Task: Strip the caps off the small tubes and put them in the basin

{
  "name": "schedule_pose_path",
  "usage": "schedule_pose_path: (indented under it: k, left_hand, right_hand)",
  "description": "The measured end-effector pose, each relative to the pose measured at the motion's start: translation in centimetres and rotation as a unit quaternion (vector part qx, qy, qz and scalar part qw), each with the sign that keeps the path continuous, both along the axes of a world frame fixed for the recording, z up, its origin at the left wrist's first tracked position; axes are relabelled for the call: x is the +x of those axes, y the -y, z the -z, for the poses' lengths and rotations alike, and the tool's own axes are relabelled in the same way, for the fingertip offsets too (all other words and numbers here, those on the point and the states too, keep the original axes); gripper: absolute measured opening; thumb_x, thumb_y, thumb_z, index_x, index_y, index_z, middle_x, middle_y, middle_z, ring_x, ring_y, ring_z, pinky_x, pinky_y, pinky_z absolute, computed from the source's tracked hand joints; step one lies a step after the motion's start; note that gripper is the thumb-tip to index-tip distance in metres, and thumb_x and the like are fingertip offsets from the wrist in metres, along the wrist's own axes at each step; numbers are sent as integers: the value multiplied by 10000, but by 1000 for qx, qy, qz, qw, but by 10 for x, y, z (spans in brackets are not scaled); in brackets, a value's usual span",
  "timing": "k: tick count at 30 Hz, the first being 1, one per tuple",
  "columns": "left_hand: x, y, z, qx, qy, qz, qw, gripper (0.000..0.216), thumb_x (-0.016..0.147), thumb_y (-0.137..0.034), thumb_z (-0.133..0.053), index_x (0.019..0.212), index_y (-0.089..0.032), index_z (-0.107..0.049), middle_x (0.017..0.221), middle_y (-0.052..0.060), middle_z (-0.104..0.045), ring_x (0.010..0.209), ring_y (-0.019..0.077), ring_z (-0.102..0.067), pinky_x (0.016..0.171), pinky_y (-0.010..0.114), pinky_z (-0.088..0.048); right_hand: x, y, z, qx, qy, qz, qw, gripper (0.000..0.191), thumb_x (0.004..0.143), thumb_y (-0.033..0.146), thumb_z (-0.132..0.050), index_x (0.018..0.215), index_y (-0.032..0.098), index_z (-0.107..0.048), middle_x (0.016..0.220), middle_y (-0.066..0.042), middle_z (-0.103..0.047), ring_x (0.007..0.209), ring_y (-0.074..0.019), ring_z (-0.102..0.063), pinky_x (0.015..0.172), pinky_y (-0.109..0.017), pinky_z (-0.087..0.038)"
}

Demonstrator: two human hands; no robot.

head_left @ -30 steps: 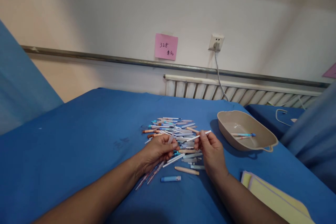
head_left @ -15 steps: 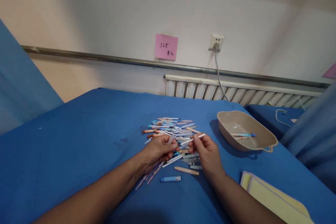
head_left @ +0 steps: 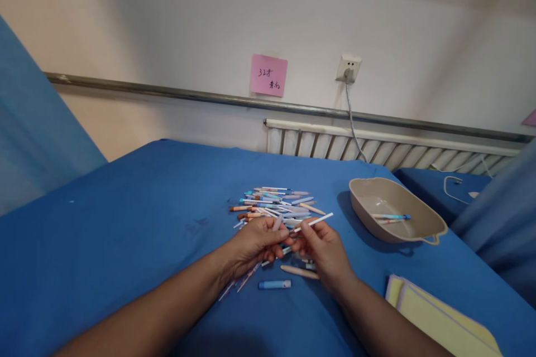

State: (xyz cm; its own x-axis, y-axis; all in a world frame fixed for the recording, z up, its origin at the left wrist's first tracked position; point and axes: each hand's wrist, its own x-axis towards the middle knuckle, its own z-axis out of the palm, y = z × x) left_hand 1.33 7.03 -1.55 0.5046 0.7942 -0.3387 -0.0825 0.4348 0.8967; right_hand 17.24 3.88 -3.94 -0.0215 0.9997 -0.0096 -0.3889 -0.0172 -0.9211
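My left hand [head_left: 257,241] is closed, pinching a pale, translucent pen barrel [head_left: 277,223] between thumb and fingers. A slim white pen refill [head_left: 314,222] sits in the pinch of my right hand [head_left: 320,248]; its dark tip points left toward the left hand's fingers. Both hands nearly meet over a heap of pens and pen parts [head_left: 274,201]. Slender patterned sticks [head_left: 250,277] stick out below the left wrist; whether they are held I cannot tell. Nearer to me lie a peach pen [head_left: 299,272] and a short blue pen-like piece [head_left: 274,284].
A beige basin [head_left: 387,201] to the right has a few pens [head_left: 391,216] in it. Folded yellow cloths [head_left: 439,318] lie at the front right of the blue-covered table [head_left: 125,234]. Behind stand a radiator [head_left: 318,145] and a wall with a socket [head_left: 348,68].
Both hands have come closer together, and the white refill's dark tip has moved to the left hand's fingertips. The view has shifted slightly.
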Motion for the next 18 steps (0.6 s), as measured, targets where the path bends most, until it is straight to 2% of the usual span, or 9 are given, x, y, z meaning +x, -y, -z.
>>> schedule_pose_path:
  k: [3, 6, 10, 18]
  left_hand:
    - [0, 2, 0, -38, 39, 15, 998, 322, 690, -368, -756, 826, -129, -589, 816, 52, -705, 498, 66, -608, 403, 134, -391]
    - [-2, 3, 1, -73, 76, 8, 994, 284, 749, -350, -714, 894, -128, -611, 856, 69, -715, 534, 68, -622, 467, 145, -451]
    - [-4, 0, 1, -103, 104, -12, 989, 265, 813, -351, -646, 939, -118, -632, 825, 73, -716, 569, 90, -637, 526, 174, -487]
    - [-4, -2, 2, -129, 139, 6, 982, 270, 886, -318, -533, 983, -90, -640, 832, 89, -700, 574, 112, -643, 507, 189, -497]
  right_hand:
    - [1, 0, -2, -42, -85, -18, 995, 328, 700, 450, -724, 760, 159, -586, 680, -17, -680, 493, -98, -572, 447, -186, -385]
    - [3, -1, -3, -59, -125, -16, 990, 300, 694, 419, -741, 753, 162, -599, 703, -13, -670, 500, -94, -567, 446, -189, -389]
    - [8, -4, -4, -69, -128, -6, 989, 276, 689, 398, -751, 761, 173, -607, 689, 3, -651, 489, -95, -549, 438, -195, -392]
    - [13, -6, -4, -50, -132, 8, 990, 294, 673, 401, -765, 745, 164, -606, 707, -12, -666, 483, -85, -530, 431, -184, -381]
